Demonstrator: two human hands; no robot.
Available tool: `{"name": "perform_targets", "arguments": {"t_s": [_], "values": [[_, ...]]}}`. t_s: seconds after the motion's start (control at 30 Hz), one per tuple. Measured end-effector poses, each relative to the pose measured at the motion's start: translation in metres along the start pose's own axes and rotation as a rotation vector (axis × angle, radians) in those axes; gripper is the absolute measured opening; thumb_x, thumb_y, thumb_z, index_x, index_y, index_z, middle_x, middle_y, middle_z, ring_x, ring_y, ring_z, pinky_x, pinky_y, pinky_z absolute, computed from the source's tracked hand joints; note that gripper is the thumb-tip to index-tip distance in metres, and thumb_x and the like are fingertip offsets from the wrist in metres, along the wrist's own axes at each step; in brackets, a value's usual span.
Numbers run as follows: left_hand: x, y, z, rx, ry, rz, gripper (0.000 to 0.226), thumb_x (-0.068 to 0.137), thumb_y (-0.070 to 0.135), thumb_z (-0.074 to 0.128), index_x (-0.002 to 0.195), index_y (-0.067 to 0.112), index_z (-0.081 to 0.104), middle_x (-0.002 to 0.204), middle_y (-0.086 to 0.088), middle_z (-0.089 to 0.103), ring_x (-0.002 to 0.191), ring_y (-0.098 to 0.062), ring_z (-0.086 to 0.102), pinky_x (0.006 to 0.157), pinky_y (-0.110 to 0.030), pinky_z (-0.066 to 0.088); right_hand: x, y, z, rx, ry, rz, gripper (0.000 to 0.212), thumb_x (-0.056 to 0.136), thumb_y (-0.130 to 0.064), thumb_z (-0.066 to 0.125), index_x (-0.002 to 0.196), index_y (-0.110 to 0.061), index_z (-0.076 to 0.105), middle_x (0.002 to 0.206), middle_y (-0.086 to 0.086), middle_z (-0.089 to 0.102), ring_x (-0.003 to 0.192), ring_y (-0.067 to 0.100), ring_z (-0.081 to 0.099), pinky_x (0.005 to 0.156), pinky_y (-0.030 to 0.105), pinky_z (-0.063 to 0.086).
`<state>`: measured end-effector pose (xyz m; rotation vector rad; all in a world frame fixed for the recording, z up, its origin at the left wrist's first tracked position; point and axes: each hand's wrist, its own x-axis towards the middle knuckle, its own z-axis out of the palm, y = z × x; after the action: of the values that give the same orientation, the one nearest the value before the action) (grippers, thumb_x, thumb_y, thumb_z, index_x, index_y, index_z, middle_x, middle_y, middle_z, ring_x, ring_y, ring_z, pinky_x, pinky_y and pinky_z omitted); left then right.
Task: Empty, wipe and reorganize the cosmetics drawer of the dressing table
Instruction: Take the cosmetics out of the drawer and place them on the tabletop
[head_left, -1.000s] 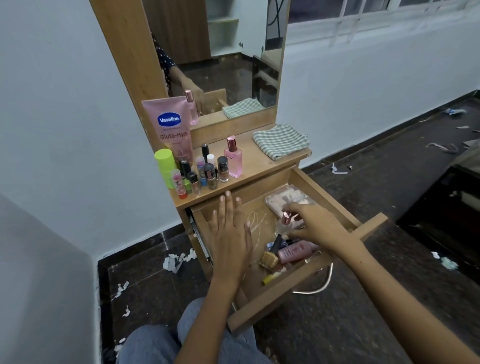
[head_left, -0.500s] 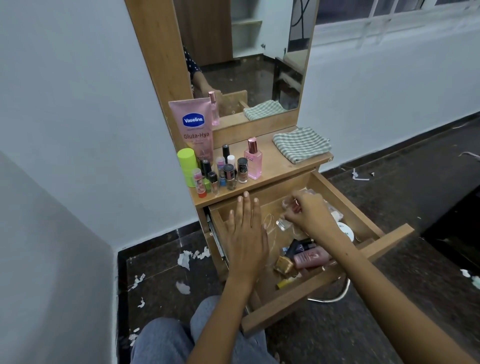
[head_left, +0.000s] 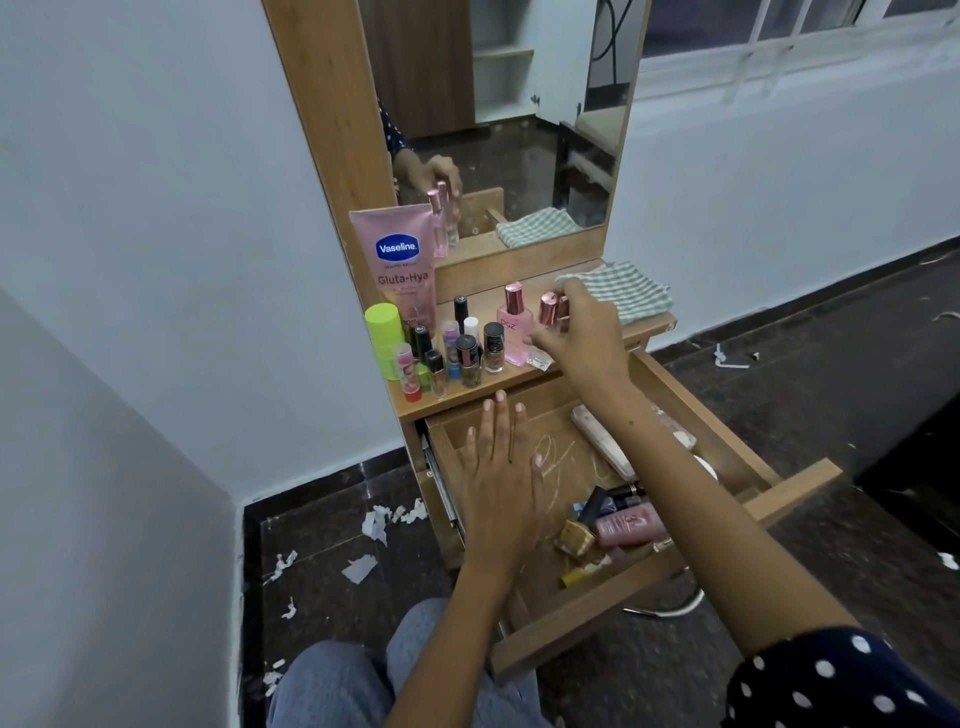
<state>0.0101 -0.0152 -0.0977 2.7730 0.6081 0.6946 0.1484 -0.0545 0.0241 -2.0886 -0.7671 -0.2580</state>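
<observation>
While the drawer (head_left: 779, 499) hangs pulled out below the dressing table top (head_left: 519, 387), we see the Vaseline tube (head_left: 397, 260) leaning at the top's back left corner, with small bottles (head_left: 462, 358) crowding the left front edge. Our left hand (head_left: 501, 478) lies flat over the drawer's left part, fingers straight and slightly spread. Next, the pink bottle (head_left: 514, 327) stands upright mid-top. Just beside it, our right hand (head_left: 584, 327) pinches a clear bottle with a rose-gold cap (head_left: 545, 322). Folded checked cloth (head_left: 623, 293) rests at the back right corner. Cosmetics (head_left: 618, 525) remain along the drawer's front edge.
</observation>
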Motion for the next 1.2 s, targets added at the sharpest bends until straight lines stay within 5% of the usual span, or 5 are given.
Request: {"name": "perform_targets", "arguments": {"t_s": [0.17,0.4,0.83,1.03,1.2], "values": [[0.0,-0.001,0.001,0.005,-0.004,0.002,0.058,0.096,0.029,0.024,0.151,0.011,0.018,0.16,-0.009,0.006,0.147,-0.021,0.0,0.116,-0.042,0.006,-0.001,0.011,0.009,0.108,0.049,0.031,0.038,0.076,-0.023,0.079,0.104,-0.007,0.059,0.091,0.005,0.068,0.081,0.015,0.064,0.072,0.034,0.058],[0.001,-0.001,-0.001,0.002,-0.02,0.005,0.057,0.096,0.029,0.023,0.15,0.01,0.022,0.159,-0.01,0.01,0.147,-0.024,0.006,0.116,-0.043,0.01,-0.004,0.017,0.015,0.227,0.044,0.101,0.049,0.07,-0.002,0.08,0.114,-0.001,0.059,0.105,0.01,0.067,0.093,0.01,0.059,0.07,-0.003,0.045],[-0.003,-0.001,-0.004,-0.109,-0.036,0.046,0.048,0.099,0.03,0.028,0.142,0.012,0.039,0.158,-0.008,0.018,0.147,-0.019,0.008,0.118,-0.04,0.008,-0.04,0.041,-0.001,0.171,0.016,0.02,0.055,0.074,-0.004,0.077,0.124,-0.009,0.055,0.115,0.003,0.063,0.103,0.01,0.061,0.086,0.021,0.053],[-0.002,0.0,-0.008,-0.223,-0.028,0.157,0.038,0.098,0.028,0.035,0.101,0.01,0.068,0.118,-0.009,0.063,0.114,-0.022,0.055,0.101,-0.038,0.041,-0.087,0.08,-0.031,-0.464,-0.74,-0.046,0.032,0.081,-0.023,0.068,0.113,-0.022,0.063,0.102,-0.006,0.062,0.098,0.017,0.059,0.08,0.028,0.046],[-0.003,-0.001,-0.005,-0.179,-0.044,0.162,0.036,0.094,0.027,0.036,0.094,0.012,0.068,0.108,-0.006,0.066,0.104,-0.019,0.057,0.095,-0.036,0.043,-0.1,0.078,-0.029,-0.483,-0.847,-0.03,0.035,0.074,-0.029,0.074,0.108,-0.029,0.065,0.104,-0.008,0.066,0.099,0.013,0.061,0.088,0.032,0.049]]}}
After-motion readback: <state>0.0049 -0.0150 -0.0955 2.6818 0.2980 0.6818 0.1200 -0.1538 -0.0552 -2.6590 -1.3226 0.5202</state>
